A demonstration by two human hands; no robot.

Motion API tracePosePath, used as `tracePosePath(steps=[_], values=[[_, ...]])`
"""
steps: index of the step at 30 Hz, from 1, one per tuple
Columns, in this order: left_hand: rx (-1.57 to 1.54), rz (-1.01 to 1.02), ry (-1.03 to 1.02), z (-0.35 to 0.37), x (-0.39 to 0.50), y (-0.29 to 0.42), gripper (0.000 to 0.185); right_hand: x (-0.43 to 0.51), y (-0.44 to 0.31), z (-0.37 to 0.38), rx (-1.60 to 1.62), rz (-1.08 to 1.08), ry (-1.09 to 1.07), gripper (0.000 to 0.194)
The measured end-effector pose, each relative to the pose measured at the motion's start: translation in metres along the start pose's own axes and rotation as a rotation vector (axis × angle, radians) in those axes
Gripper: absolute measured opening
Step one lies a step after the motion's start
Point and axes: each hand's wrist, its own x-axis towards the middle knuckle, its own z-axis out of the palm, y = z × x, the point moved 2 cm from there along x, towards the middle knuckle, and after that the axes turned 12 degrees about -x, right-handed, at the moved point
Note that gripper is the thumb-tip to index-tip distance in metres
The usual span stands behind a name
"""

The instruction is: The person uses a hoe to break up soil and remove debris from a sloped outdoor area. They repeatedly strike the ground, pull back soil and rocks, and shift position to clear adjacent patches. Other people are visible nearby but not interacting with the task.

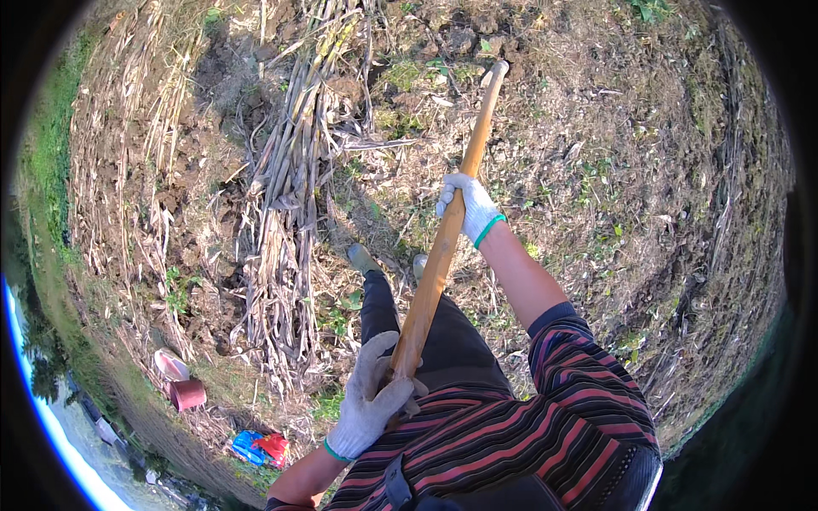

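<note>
A long, slightly bent wooden handle (441,255) slants across the view in front of my body. My right hand (471,205), in a white knit work glove with a green cuff, is closed around its middle. Lower down, my left hand (374,399) wears a matching, dirtier glove and holds the handle's near end close to my waist. That end is partly hidden by the glove, so what is attached there cannot be made out. The pale, rounded far end points up and to the right, over the soil.
Dry cut stalks (294,147) lie in a long heap left of my boots (362,259). A pinkish-red container (187,395) and a blue and red bag (261,448) rest at the lower left. Dry litter and small weeds (607,185) cover the ground at right.
</note>
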Motion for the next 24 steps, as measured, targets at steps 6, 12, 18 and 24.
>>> tracePosePath(steps=[6,12,18,24], values=[[0.782,1.134,-0.191,0.068,0.005,0.115,0.038,0.001,-0.098,0.06,0.359,-0.206,-0.184,0.015],[1.502,2.029,-0.302,0.248,0.038,0.265,0.019,-0.036,-0.22,0.082,0.566,-0.466,-0.435,0.036],[1.466,1.582,-0.477,0.22,0.057,0.257,0.031,-0.007,-0.217,0.047,0.43,-0.489,-0.386,0.027],[0.551,0.357,-0.179,0.014,0.021,0.066,0.065,0.023,-0.039,0.015,0.149,-0.15,-0.066,0.018]])
